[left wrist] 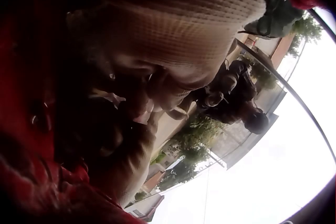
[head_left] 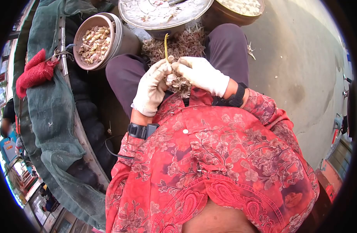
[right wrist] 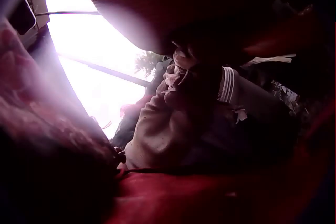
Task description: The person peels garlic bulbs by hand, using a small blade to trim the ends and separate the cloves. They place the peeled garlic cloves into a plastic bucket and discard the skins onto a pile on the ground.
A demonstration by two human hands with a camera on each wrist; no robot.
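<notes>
The garlic bulb (head_left: 173, 79), pale and papery with a long yellow stalk sticking up, sits over the lap. The gloved left hand (head_left: 151, 90) and right hand (head_left: 200, 73) both pinch it. Beyond the bulb, a bucket (head_left: 125, 39) holds cloves, a metal basin (head_left: 147, 26) skins, and a bowl (head_left: 222, 17) white cloves.

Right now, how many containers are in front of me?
3: a bucket of cloves at left, a metal basin top centre, a bowl top right. More may be hidden.

Street-side stall, concrete pavement (head_left: 294, 58), garlic bowl (head_left: 122, 39)
</notes>
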